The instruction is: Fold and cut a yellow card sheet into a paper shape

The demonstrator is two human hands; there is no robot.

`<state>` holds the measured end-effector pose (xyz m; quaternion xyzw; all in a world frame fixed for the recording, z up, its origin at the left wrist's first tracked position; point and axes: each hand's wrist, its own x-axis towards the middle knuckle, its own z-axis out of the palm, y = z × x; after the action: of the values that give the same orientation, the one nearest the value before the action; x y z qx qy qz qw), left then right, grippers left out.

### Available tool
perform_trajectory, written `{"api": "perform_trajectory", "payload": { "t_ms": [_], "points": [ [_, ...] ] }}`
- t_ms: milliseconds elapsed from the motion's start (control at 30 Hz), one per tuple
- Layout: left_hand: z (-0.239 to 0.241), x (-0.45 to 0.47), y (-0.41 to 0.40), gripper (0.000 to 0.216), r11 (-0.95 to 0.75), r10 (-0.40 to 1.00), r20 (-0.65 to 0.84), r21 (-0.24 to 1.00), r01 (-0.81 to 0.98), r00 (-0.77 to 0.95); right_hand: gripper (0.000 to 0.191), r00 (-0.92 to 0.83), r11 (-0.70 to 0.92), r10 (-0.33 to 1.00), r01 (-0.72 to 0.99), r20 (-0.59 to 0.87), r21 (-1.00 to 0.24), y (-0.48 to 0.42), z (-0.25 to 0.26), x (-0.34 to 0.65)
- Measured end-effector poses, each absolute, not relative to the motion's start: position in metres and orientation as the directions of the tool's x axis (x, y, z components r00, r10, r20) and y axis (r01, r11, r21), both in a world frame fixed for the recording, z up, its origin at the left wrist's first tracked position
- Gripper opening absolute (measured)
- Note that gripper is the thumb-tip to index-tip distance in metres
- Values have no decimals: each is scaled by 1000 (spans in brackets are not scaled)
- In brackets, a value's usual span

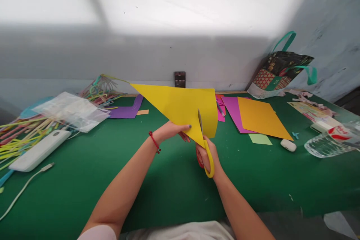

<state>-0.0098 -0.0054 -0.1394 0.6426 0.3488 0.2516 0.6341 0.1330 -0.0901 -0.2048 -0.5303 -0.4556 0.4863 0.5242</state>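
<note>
A large sheet of yellow paper [174, 103] is held up over the table, its left end tapering to a point and its right end curling. My left hand [176, 129] pinches its lower edge, thumb on top and fingers beneath; a red string bracelet is on that wrist. In my right hand [208, 153] is a pair of scissors [209, 159] with yellow and red handles. One blade lies over the paper near its lower right corner, pointing away from me; the other blade is hidden by the sheet.
On the green table [168, 198], pipe cleaners [17, 135], a clear plastic bag [73, 110] and a white power strip or bank [42, 150] lie left. To the right are orange paper [261, 116], a white earbud case [288, 145], a water bottle [323, 144] and a patterned bag [278, 71].
</note>
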Motion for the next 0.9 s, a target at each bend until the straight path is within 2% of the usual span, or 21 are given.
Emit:
{"api": "perform_trajectory", "payload": {
  "t_ms": [167, 700, 900],
  "points": [
    [-141, -9, -4, 40, 58, 767, -123, 991, 123, 630, 22, 147, 0, 989, -2, 0, -1000, -90, -206, 133],
    [-142, -10, -3, 33, 66, 758, -128, 991, 119, 640, 21, 119, -12, 993, 24, -9, -1000, -92, -204, 132],
    [-143, -10, -2, 37, 55, 751, -134, 989, 140, 647, 22, 143, 8, 990, 80, 19, -997, -91, -203, 132]
  ]
}}
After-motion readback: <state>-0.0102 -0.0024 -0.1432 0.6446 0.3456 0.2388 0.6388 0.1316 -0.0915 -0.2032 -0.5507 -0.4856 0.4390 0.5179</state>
